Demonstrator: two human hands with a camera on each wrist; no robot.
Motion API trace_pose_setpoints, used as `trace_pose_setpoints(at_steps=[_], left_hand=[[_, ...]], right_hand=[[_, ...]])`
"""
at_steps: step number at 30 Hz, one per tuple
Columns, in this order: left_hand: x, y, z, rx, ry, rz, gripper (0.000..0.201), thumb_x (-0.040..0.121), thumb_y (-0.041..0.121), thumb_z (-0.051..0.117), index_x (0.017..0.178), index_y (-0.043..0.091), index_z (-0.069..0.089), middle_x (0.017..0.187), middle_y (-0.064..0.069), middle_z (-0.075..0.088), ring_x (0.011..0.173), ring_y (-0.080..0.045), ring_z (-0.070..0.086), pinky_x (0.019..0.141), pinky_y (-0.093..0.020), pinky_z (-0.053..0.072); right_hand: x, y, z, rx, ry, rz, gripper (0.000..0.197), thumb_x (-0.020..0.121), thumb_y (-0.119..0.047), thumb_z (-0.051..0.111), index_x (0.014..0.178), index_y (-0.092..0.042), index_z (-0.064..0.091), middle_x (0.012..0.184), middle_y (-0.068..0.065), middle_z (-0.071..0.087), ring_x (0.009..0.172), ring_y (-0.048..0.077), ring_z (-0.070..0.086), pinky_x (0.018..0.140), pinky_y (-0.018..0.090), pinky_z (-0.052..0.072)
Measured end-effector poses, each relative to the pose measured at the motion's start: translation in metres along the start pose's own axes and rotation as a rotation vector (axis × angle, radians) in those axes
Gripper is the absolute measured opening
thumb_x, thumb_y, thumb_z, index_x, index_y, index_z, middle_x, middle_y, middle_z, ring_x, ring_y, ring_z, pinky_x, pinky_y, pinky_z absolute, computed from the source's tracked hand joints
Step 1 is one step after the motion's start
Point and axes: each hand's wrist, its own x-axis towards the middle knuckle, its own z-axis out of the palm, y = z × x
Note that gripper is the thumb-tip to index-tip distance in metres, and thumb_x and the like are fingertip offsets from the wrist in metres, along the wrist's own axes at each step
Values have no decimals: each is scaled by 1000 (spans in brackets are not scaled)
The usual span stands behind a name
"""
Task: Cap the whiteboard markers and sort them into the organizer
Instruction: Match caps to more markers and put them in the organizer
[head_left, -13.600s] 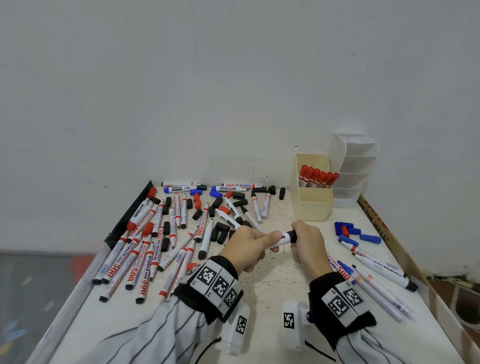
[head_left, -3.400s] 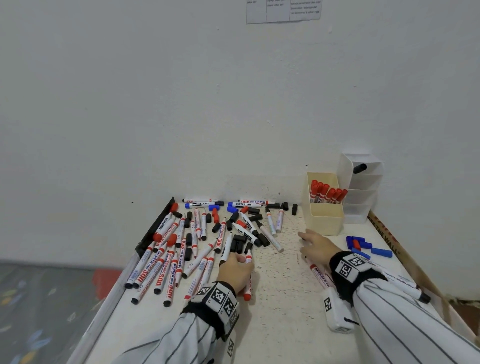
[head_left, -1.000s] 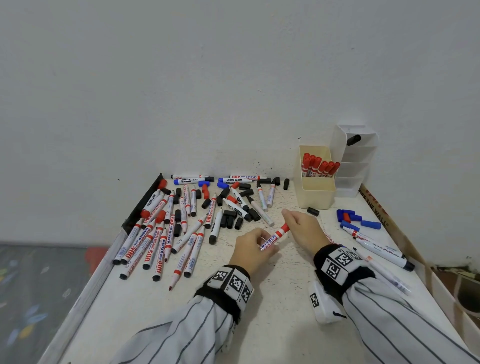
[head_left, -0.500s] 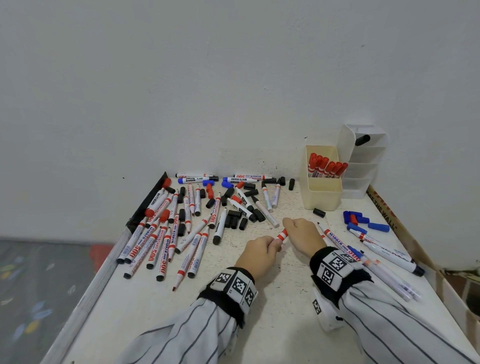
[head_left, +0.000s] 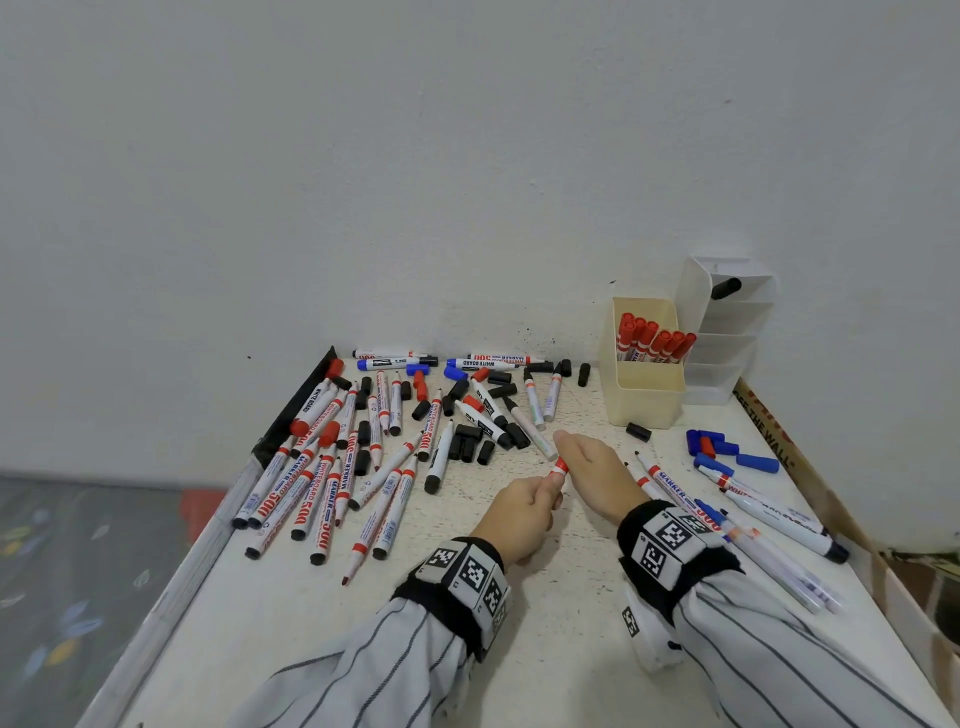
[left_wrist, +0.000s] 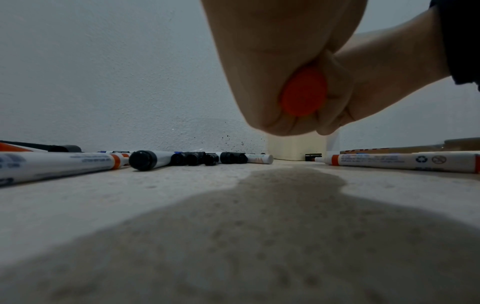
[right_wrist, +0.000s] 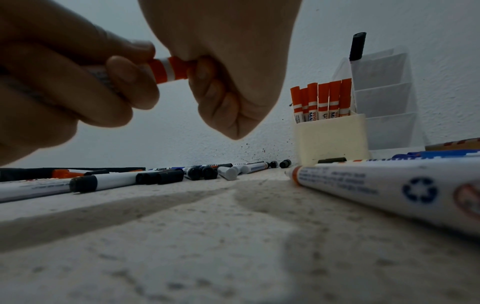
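Observation:
A red whiteboard marker (head_left: 559, 466) is held between both hands above the table's middle. My left hand (head_left: 545, 488) grips its barrel in a fist; the red butt end (left_wrist: 303, 92) shows in the left wrist view. My right hand (head_left: 569, 457) curls round the red cap (right_wrist: 179, 67), which sits on the marker's tip end. Only a short red and white band shows between the fists. At the back right, a cream bin (head_left: 644, 405) holds several capped red markers (head_left: 654, 338). Beside it stands a white tiered organizer (head_left: 727, 358) with one black marker (head_left: 725, 287) in its top tier.
Many loose markers (head_left: 332, 467) lie on the table's left half, with black caps (head_left: 467, 441) among them. One black cap (head_left: 638, 431) lies by the bin. Blue caps (head_left: 727, 452) and more markers (head_left: 769, 514) lie on the right, near a cardboard edge (head_left: 769, 426).
The hands have drawn together along the red marker. A second ago a long stretch of barrel showed between them; now only the red band shows.

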Motion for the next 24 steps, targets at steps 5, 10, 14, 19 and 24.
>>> trace_pose_setpoints(at_steps=[5,10,14,19,24], left_hand=[[0,1,0,-44,37,13,38,99,41,33,70,19,44,56,3,39,27,-1,28,33,-16,23],[-1,3,0,-74,51,6,37,97,45,38,76,19,55,57,4,45,32,-1,35,38,-17,29],[-2,4,0,-102,92,5,37,99,44,34,83,23,61,65,7,56,48,-3,46,50,-17,37],[1,5,-10,-16,193,42,39,101,31,30,84,12,60,77,-2,52,69,-13,45,62,-23,33],[20,11,-39,125,363,2,32,96,15,43,126,11,55,123,-1,58,93,-5,56,82,-13,41]], right_hand=[[1,-1,0,6,5,-20,41,100,-33,35,64,-14,37,61,-1,35,58,13,32,55,26,25],[2,4,-6,-11,-5,-23,42,97,-39,41,64,-13,41,59,-2,37,56,12,34,53,23,27],[3,7,-12,23,19,-15,42,94,-42,47,65,-12,50,59,0,50,55,12,43,57,23,35],[10,-7,-30,115,119,-46,34,94,-40,46,75,-15,57,66,3,57,52,11,43,54,23,36],[33,-24,-78,150,344,-158,18,97,-30,44,90,-17,55,75,1,60,59,11,55,55,17,48]])
